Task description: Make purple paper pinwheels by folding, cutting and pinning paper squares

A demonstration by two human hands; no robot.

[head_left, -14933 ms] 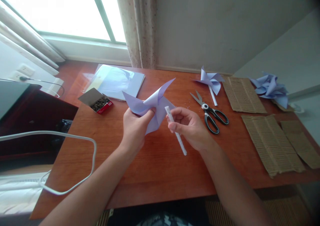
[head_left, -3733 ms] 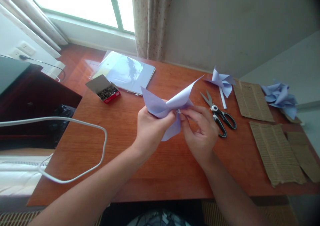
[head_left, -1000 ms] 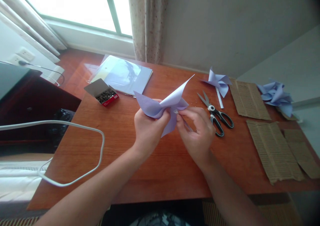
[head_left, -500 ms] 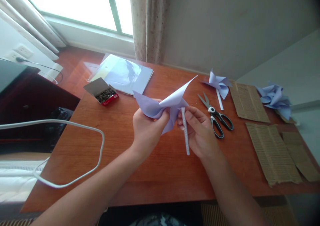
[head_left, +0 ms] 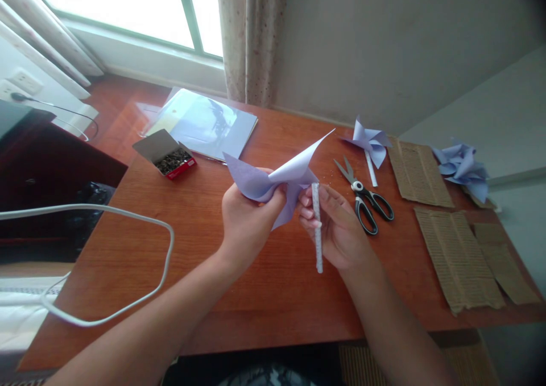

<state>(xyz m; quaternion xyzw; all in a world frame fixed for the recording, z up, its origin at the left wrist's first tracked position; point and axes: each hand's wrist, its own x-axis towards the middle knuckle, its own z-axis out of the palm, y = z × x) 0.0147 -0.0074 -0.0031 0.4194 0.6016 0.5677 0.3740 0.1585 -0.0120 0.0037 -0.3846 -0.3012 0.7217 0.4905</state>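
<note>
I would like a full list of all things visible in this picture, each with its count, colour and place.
paper pinwheel: 1, pale lilac, held above the table centre
rolled paper stick: 1, white, in the right hand
table: 1, reddish wood
scissors: 1, black handles, right of the hands
finished pinwheel: 1, lilac, behind the scissors
pinwheel pile: several, lilac, far right
cardboard pieces: 3 or more, brown, right side
pin box: 1, red, open, left rear
folder: 1, bluish, rear
cable: 1, white, left edge
left hand: grip on the pinwheel
right hand: grip on the stick
</note>
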